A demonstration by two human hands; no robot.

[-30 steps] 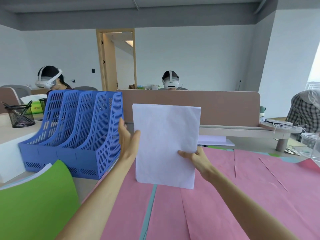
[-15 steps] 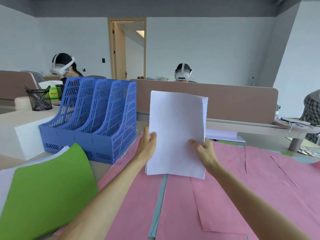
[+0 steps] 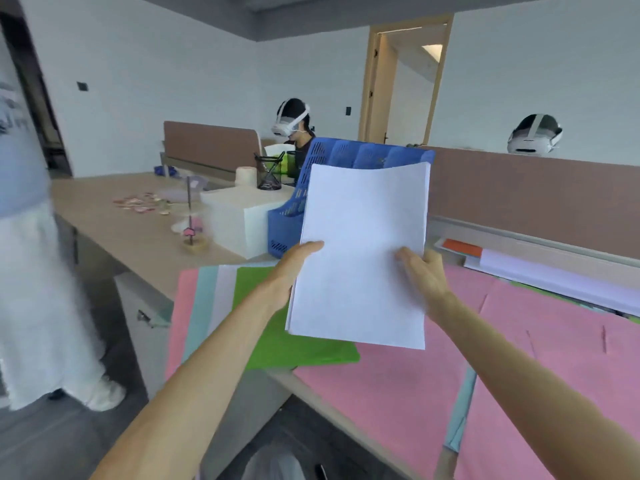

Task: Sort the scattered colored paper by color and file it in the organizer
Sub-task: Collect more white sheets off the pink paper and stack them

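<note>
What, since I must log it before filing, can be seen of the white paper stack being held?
The white paper stack is several plain, unmarked sheets, their edges slightly fanned at the lower left and the top edge bowed. It is held upright, hiding part of the blue organizer behind it. The left hand pinches its left edge, the right hand its right edge, thumbs on the front.

- Left hand (image 3: 294,268) — raised in front of the chest, thumb laid on the front of the white paper stack (image 3: 363,258) at its left edge, fingers hidden behind.
- Right hand (image 3: 424,275) grips the stack's right edge, thumb across the front.
- Both forearms are bare and stretched forward, angling inward.
</note>
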